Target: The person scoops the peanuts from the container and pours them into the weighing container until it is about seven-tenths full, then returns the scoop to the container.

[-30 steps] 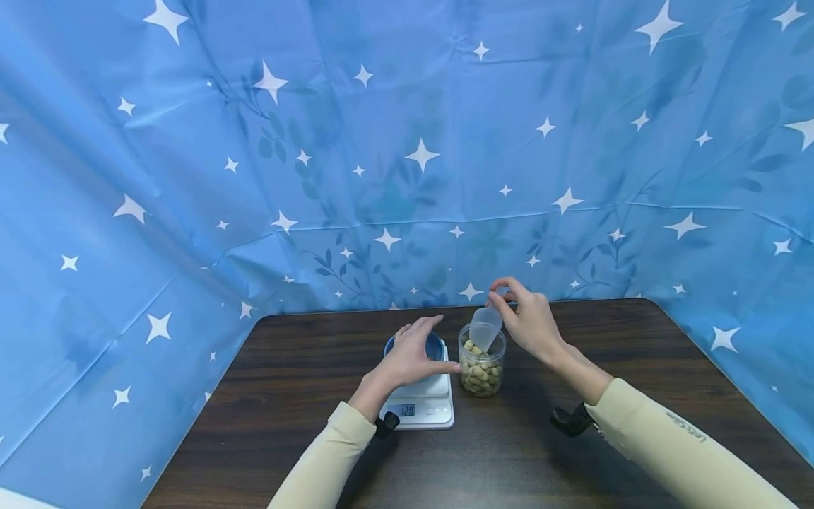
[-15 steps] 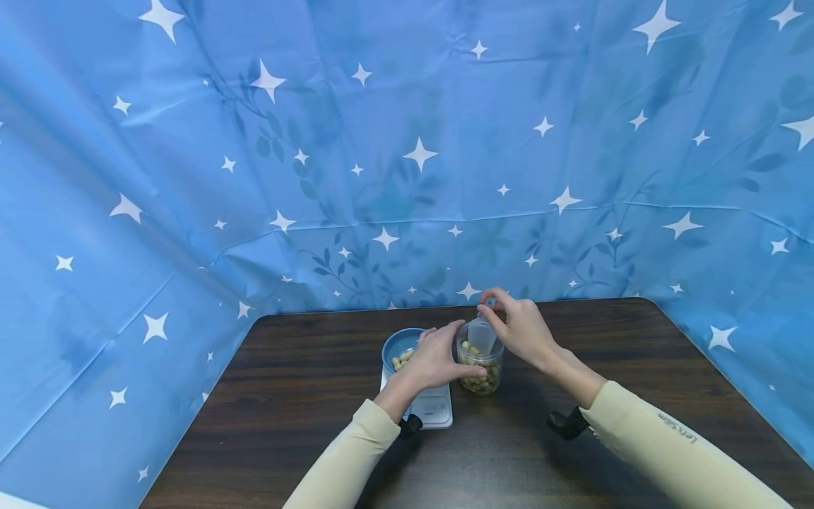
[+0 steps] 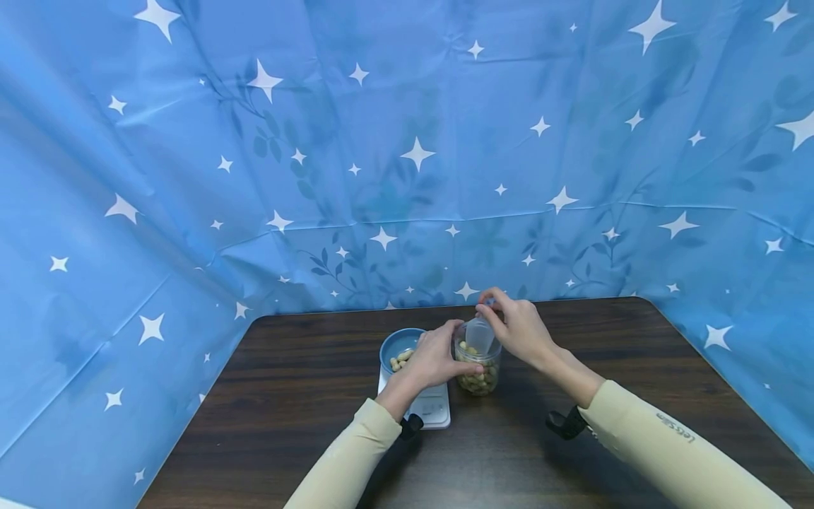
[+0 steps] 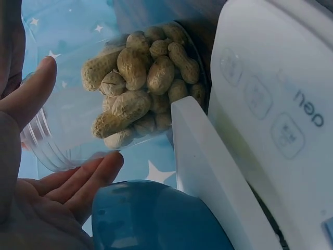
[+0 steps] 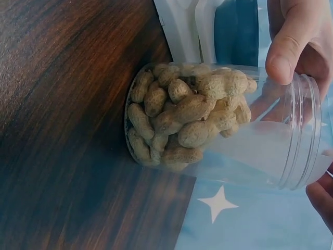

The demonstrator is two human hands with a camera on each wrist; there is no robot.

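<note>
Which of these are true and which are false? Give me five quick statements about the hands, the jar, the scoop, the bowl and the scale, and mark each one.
1. The left hand grips the clear jar. True.
2. Peanuts fill the clear jar right up to its rim. False: they reach only partway up.
3. The right hand holds a translucent scoop that dips into the clear jar. True.
4. The blue bowl has some peanuts in it. True.
5. The clear jar stands on top of the white scale. False: the blue bowl sits on the white scale, and the clear jar is beside it.
</note>
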